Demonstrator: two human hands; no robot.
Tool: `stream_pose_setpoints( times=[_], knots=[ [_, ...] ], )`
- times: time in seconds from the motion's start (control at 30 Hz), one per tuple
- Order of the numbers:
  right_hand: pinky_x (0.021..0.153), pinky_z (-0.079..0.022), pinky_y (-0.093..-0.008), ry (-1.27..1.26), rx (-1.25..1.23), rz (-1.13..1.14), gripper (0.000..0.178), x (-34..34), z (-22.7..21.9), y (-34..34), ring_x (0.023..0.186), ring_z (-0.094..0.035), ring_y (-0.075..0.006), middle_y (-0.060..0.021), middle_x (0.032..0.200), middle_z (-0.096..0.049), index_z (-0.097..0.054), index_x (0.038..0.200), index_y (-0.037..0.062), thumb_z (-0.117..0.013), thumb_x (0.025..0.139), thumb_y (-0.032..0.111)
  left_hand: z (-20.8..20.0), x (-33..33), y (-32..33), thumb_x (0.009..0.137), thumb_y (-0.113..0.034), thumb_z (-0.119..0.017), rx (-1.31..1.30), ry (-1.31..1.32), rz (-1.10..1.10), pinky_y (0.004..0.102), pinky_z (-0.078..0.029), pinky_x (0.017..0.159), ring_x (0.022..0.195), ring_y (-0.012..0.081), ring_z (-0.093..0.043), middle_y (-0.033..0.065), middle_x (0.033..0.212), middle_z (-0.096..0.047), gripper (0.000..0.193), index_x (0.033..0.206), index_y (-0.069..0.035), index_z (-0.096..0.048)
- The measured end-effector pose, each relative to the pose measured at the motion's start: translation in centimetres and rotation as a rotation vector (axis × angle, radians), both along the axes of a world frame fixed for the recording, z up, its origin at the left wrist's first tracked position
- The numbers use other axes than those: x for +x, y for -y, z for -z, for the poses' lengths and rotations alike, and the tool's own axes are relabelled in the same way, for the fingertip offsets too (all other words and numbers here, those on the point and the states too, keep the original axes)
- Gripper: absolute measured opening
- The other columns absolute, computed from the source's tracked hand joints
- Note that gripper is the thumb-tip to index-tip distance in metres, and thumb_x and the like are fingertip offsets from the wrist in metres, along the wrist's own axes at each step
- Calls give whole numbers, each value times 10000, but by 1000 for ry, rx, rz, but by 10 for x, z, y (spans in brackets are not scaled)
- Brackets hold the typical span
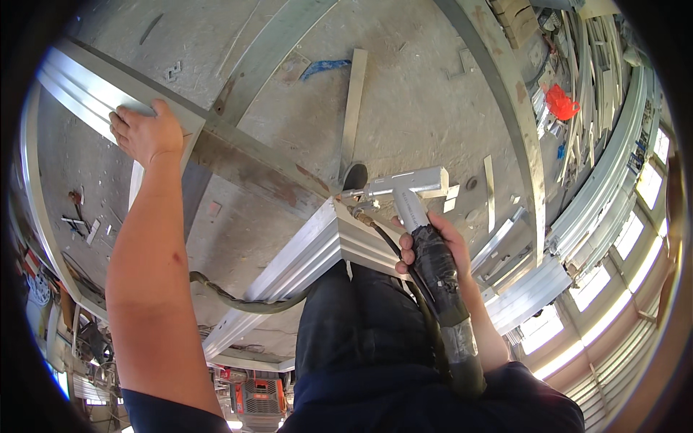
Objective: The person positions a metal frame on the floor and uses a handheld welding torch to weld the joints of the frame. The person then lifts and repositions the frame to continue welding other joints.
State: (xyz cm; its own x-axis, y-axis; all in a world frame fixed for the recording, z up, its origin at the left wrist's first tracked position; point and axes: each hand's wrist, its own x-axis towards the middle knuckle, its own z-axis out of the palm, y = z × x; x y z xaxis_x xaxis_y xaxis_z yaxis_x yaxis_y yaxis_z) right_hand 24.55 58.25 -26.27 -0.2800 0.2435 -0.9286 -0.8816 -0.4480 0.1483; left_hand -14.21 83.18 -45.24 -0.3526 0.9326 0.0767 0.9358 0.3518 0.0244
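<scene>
My left hand [147, 135] grips a silver ribbed metal profile [94, 81] at the upper left, thumb on one side and fingers bent over the ridges. Bent around a black taped handle, my right hand [446, 249] holds a welding gun [413, 189] with a silver T-shaped head. Its thin nozzle points left, at the corner where two more ribbed profiles [296, 254] meet a brown-stained flat steel bar [260, 167]. Whether the tip touches the metal I cannot tell. A dark hose with a brass fitting [364, 218] runs along the gun.
Grey steel bars [505, 94] cross the concrete floor. Long metal profiles [606, 195] lie stacked at the right, near a red plastic bag [561, 103]. A thick cable [249, 306] loops by my legs. An orange-and-grey machine [258, 397] stands at the lower edge. Loose strips lie about.
</scene>
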Motion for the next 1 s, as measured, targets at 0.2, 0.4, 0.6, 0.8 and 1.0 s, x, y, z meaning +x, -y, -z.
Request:
stream_pose_setpoints(
  times=[0.2,0.4,0.6,0.8,1.0],
  knots=[
    [694,-542,-490,6,-20,26,577,-1,5,3,730,-653,-289,-183,884,-628,-440,1327,-98,-364,1042,397,0,0,0,910,-473,-467,23,23,22,439,-153,1222,1494,352,-197,239,1586,-248,810,1498,60,-304],
    [689,-539,-491,5,-9,69,583,-3,4,3,718,-655,-298,-190,879,-626,-443,1316,-109,-364,1041,399,-1,1,-3,908,-476,-461,12,29,17,439,-146,1223,1496,353,-187,229,1592,-241,812,1501,54,-298],
    [711,-505,-437,12,4,9,618,-6,3,-2,705,-656,-258,-162,875,-668,-428,1354,-114,-391,1035,413,-1,-1,-3,916,-480,-444,-8,12,5,434,-134,1228,1503,347,-167,226,1601,-218,819,1514,53,-272],
    [665,-544,-477,-5,-41,37,541,-6,5,-6,698,-663,-288,-184,870,-642,-478,1274,-83,-376,1041,395,1,-2,-4,916,-486,-447,3,15,10,433,-134,1228,1502,349,-174,229,1597,-227,824,1510,60,-279],
    [662,-562,-490,20,-35,-27,522,-2,8,-7,694,-691,-311,-196,857,-658,-496,1248,-87,-375,1040,377,-2,2,-2,914,-485,-453,-3,0,4,438,-145,1225,1496,355,-187,236,1589,-243,820,1500,66,-297]
  ],
)
